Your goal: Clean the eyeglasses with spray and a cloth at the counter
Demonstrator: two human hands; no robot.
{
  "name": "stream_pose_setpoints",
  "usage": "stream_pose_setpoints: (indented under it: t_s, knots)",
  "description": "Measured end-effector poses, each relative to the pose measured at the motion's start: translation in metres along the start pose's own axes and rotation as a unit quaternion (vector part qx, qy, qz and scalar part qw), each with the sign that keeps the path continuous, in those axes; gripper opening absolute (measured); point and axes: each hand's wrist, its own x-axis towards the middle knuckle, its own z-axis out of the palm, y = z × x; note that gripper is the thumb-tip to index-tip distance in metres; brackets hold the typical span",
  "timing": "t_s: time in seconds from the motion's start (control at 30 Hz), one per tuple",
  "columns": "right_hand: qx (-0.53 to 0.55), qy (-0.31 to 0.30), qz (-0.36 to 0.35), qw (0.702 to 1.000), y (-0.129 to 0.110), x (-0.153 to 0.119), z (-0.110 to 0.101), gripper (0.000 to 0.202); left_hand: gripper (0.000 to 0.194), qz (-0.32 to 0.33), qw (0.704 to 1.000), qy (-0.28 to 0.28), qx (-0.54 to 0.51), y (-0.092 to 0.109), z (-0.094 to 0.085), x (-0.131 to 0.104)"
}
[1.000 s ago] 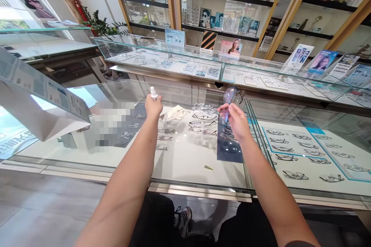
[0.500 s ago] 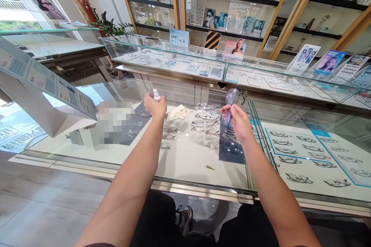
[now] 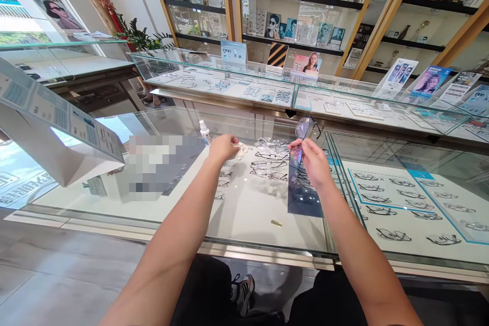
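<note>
My right hand point(image 3: 314, 162) pinches a pair of eyeglasses point(image 3: 303, 128) by the frame, holding it upright above the glass counter with one temple sticking out to the right. To the left, my left hand point(image 3: 224, 147) has its fingers closed on a cream cleaning cloth point(image 3: 241, 151), most of which the hand hides. A small white spray bottle point(image 3: 205, 133) stands on the counter just beyond my left wrist, apart from the hand.
Rows of eyeglasses point(image 3: 268, 168) lie in the glass display counter point(image 3: 244, 224) below my hands. A white folded sign point(image 3: 64, 137) stands at the left. Behind, a second display case point(image 3: 229, 94) runs across, and a small gold strip point(image 3: 276, 223) lies near the front.
My left hand has let go of the spray bottle, leaving it standing, and moved right onto the cloth. My right hand still holds the eyeglasses in nearly the same place.
</note>
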Motion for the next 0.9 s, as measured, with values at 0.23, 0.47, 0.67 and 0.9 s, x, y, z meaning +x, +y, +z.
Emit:
stream_pose_setpoints:
  t_s: [0.23,0.47,0.67,0.9]
  knots:
    - [-0.019,0.000,0.001,1.000,-0.001,0.000,0.001,0.034,0.032,-0.027,0.999,-0.023,0.017,-0.007,0.006,0.004]
    - [0.005,-0.005,0.002,1.000,-0.001,-0.001,0.002,0.030,0.016,-0.036,0.999,-0.008,0.019,-0.007,0.013,0.006]
    - [-0.011,-0.005,0.002,1.000,-0.003,-0.003,0.003,0.031,0.002,-0.041,0.999,0.018,-0.012,-0.003,0.014,0.007]
    - [-0.007,-0.005,-0.002,1.000,-0.005,-0.003,0.004,0.030,0.010,-0.092,0.978,0.105,-0.156,-0.005,-0.009,0.008]
